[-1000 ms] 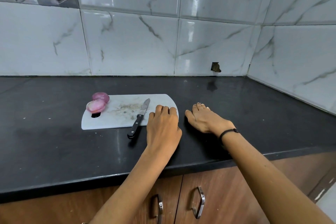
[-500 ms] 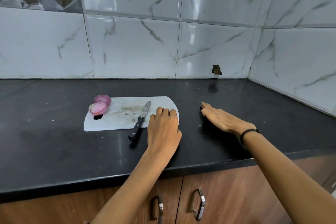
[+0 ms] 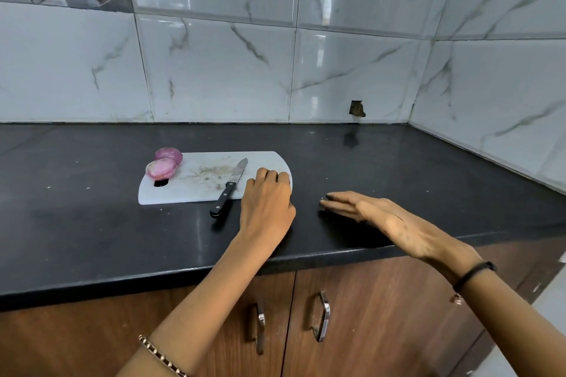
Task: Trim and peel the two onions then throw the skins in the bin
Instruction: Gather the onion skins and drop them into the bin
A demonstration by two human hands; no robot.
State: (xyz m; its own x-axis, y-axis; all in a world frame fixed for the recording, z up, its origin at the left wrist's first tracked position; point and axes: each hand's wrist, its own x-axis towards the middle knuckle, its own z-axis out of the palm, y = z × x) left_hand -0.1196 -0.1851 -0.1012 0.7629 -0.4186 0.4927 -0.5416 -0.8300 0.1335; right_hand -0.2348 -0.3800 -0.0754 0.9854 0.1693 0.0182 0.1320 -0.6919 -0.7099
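Two peeled purple onions lie at the left end of a white cutting board. A black-handled knife lies with its blade on the board and its handle over the front edge. My left hand rests at the board's right end with fingers curled under; nothing shows in it. My right hand stands on its edge on the black counter, right of the board, fingers straight and pointing left. Neither loose skins nor a bin appear.
Small crumbs speckle the counter near my right fingertips. Marble-tiled walls close off the back and right side, meeting in a corner. Below the counter's front edge are wooden cabinet doors with metal handles.
My right hand turned from lying flat to standing on its edge and shifted slightly right along the counter. My left hand, the knife and the onions kept their places.
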